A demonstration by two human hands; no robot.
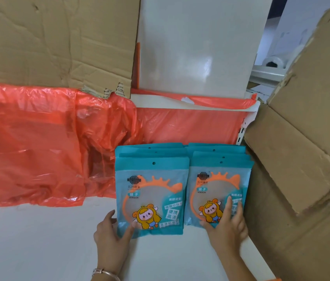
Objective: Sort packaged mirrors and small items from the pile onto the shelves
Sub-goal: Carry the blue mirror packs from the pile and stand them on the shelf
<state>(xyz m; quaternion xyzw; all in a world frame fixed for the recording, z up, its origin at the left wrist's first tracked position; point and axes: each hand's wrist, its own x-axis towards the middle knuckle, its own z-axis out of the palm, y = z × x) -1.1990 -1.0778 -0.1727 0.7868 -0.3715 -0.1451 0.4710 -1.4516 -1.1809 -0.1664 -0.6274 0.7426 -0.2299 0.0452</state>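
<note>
Touching mirror packs' lower corners, hands flank them.

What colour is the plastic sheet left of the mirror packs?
The plastic sheet is translucent orange-red, seen best in the head view.

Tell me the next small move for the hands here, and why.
Probably square up the right stack: its packs sit fanned, with tops and right edges stepped, and the right hand lies flat on the front one. The left hand grips the lower corner of the left stack.
</note>
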